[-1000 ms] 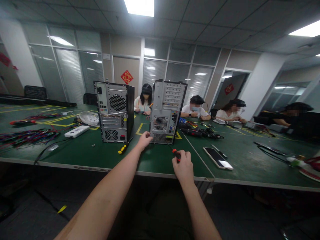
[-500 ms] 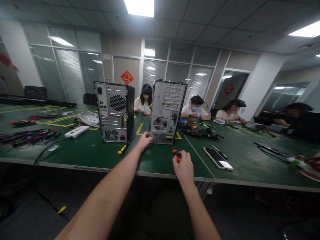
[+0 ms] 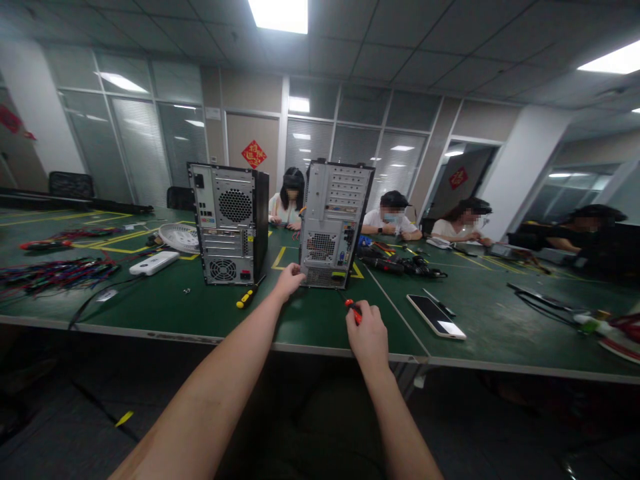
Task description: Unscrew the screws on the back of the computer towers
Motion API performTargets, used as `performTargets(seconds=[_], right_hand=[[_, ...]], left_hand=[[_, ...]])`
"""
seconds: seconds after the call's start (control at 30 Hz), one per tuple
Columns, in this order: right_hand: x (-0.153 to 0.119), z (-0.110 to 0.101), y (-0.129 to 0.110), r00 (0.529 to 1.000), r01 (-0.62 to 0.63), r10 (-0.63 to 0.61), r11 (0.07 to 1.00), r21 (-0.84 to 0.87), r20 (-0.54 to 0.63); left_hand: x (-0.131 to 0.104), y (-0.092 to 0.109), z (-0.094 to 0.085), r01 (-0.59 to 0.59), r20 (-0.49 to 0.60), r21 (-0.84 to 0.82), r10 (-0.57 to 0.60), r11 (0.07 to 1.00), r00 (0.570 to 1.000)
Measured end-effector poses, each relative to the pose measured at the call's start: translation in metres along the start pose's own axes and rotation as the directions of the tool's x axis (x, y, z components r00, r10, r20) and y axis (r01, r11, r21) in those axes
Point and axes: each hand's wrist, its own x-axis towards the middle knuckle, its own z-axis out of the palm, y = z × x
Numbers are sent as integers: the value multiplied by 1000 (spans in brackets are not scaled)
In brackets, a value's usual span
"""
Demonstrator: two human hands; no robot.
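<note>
Curling fingers of right hand [image 3: 369, 330] round red-and-black screwdriver [image 3: 353, 311], touching grey tower [image 3: 337, 223] with left hand [image 3: 289, 283]

Holding screwdriver at lower centre-right of frame, pointing its shaft up and leftward toward tower's bottom edge. Meeting tower's lower left corner with left fingertips; not telling whether gripping or just pressing. Finding tower upright at frame centre, facing camera with rear panel [image 3: 317, 200].

Progress: judging screwdriver work as under way, not finished. Seeing rear panel and slot covers [image 3: 345, 183] in place; not confirming any screw as in or out. Also noting second tower [image 3: 225, 223] upright at centre-left, with yellow-and-black screwdriver [image 3: 246, 297] lying by its base; not telling whether done or waiting.

Unclear: losing thin shaft and tip against dark base of tower, so not confirming contact. Covering part of handle with right hand. Seeing small bits [image 3: 187, 291] on green table [image 3: 310, 327] at left of frame, too tiny to identify. Cropping both forearms at lower border.
</note>
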Motion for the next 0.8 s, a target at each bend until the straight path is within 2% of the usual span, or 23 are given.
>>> performTargets(seconds=[0.33, 0.5, 0.8], right_hand=[[-1, -4, -2, 998, -21, 20, 1000, 10, 55], [0, -3, -1, 999, 15, -18, 998, 59, 50], [0, -3, -2, 998, -7, 1, 995, 98, 55]], left_hand=[[0, -1, -1, 1, -1, 31, -1, 1000, 1000], [1, -3, -1, -7, -1, 39, 7, 999, 1000], [1, -2, -1, -19, 4, 38, 19, 999, 1000]])
